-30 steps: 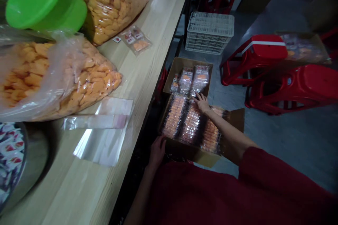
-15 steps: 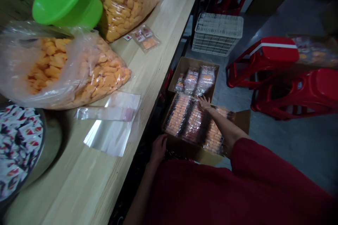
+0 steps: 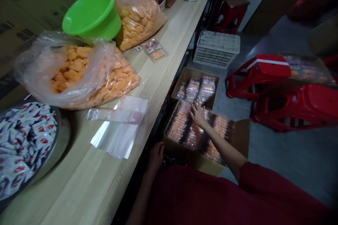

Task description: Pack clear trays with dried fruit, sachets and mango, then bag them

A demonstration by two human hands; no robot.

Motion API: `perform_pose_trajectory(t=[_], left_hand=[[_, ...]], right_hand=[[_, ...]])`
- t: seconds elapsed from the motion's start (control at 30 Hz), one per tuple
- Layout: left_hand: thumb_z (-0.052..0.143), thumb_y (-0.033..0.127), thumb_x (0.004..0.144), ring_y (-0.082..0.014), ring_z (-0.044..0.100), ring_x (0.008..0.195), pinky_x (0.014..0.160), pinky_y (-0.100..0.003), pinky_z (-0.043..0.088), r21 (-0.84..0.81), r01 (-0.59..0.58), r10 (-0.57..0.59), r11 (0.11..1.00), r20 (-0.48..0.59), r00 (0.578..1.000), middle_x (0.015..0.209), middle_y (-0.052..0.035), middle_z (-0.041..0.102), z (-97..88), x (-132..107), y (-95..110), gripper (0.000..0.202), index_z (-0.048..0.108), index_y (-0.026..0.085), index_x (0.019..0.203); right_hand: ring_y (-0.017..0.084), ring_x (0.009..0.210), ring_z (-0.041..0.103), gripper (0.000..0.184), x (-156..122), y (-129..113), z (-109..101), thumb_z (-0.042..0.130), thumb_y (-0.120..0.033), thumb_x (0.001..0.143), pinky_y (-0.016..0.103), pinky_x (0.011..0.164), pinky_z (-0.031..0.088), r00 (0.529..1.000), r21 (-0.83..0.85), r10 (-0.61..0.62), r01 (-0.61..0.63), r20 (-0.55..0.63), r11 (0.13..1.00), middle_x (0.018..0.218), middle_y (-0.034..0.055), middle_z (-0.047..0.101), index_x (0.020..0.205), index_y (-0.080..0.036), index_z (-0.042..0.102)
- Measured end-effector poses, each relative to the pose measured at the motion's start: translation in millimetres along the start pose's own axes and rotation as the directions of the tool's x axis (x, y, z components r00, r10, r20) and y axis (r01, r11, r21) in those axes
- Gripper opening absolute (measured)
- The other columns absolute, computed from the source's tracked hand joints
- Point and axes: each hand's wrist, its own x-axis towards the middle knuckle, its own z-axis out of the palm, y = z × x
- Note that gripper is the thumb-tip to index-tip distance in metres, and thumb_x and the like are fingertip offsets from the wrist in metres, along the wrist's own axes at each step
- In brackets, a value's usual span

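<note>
Pressure from a flat palm looks like the right way to settle this layer; the right hand (image 3: pixel 198 114) lies open, fingers spread wide, on top of the packets (image 3: pixel 177 127) in the cardboard box (image 3: pixel 241 135) on the floor beside the table (image 3: pixel 169 59); I judge it best to push evenly across the rows rather than with the fingertips, since the contents look brittle; bracing the box helps, and the left hand (image 3: pixel 156 154) sits at its near left corner, apparently curled against the wall, though in the dim light I cannot tell whether the fingers close on the rim. The packets are clear wrappers filled with stacked orange pieces, laid side by side in long rows that fill the box nearly to its top, glossy and slightly blurred; a smaller box (image 3: pixel 185 77) touching the far side holds a few more packets standing on end. On the table lie two bulk bags (image 3: pixel 79 74) of loose orange pieces, a green bowl (image 3: pixel 91 12), empty sleeves (image 3: pixel 116 130) and a metal pan (image 3: pixel 62 137) of sachets; red stools (image 3: pixel 264 70) and a white crate (image 3: pixel 218 44) stand on the floor beyond.
</note>
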Motion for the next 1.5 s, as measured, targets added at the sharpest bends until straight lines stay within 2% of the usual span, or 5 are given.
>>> perform_pose_trajectory(t=[0.17, 0.67, 1.03, 1.3, 1.5], left_hand=[[0.046, 0.031, 0.095, -0.0241, 0.072, 0.102, 0.095, -0.042, 0.057, -0.004, -0.002, 0.002, 1.0, 0.007, 1.0, 0.107, -0.0098, 0.076, -2.7, 1.3, 0.5, 0.029, 0.071, 0.021, 0.104], [0.046, 0.029, 0.094, -0.0238, 0.073, 0.098, 0.091, -0.04, 0.058, -0.022, -0.049, 0.05, 0.999, 0.024, 0.998, 0.104, -0.01, 0.076, -3.5, 4.9, -1.6, 0.028, 0.071, 0.021, 0.102], [0.047, 0.028, 0.094, -0.0233, 0.073, 0.099, 0.093, -0.039, 0.058, -0.043, -0.073, 0.074, 0.996, 0.02, 0.997, 0.105, -0.0111, 0.076, 3.7, 9.7, -12.7, 0.028, 0.071, 0.018, 0.103], [0.048, 0.027, 0.095, -0.0231, 0.072, 0.1, 0.092, -0.037, 0.057, -0.043, -0.059, 0.06, 0.997, 0.035, 0.998, 0.106, -0.0108, 0.076, -1.3, 4.1, -12.1, 0.026, 0.071, 0.019, 0.105], [0.05, 0.028, 0.094, -0.023, 0.072, 0.099, 0.092, -0.037, 0.057, -0.054, -0.07, 0.072, 0.996, 0.032, 0.997, 0.105, -0.0108, 0.076, 0.1, 5.1, -13.2, 0.025, 0.071, 0.019, 0.103]], right_hand=[[0.035, 0.155, 0.024, 0.068, -22.4, 20.9, 17.7, 0.037, -0.036, 0.099, 0.068, 0.121, 0.017, 0.974, -0.006, 0.204, -0.204, 0.101, 0.979, 0.165, 0.0189, 0.033, 0.163, -0.016, 0.024], [0.028, 0.131, 0.059, 0.068, -5.5, 36.0, 2.6, 0.04, -0.032, 0.101, 0.055, 0.121, 0.021, 0.968, -0.023, 0.224, -0.223, 0.111, 0.975, 0.133, 0.0185, 0.068, 0.163, -0.014, 0.02], [0.033, 0.121, 0.065, 0.073, -12.1, 34.7, -1.0, 0.055, -0.036, 0.094, 0.052, 0.117, 0.029, 0.961, 0.033, 0.237, -0.244, 0.142, 0.969, 0.124, 0.021, 0.071, 0.158, -0.008, 0.035], [0.029, 0.128, 0.058, 0.068, -25.2, 67.3, -39.3, 0.037, -0.036, 0.099, 0.046, 0.113, 0.038, 0.942, 0.164, 0.316, -0.295, -0.117, 0.941, 0.142, 0.0222, 0.059, 0.16, -0.007, 0.028], [0.033, 0.12, 0.06, 0.051, -34.4, 87.4, -47.8, 0.046, -0.033, 0.096, 0.053, 0.108, 0.042, 0.889, 0.18, 0.419, -0.388, -0.186, 0.904, 0.132, 0.0236, 0.063, 0.14, -0.008, 0.056]])
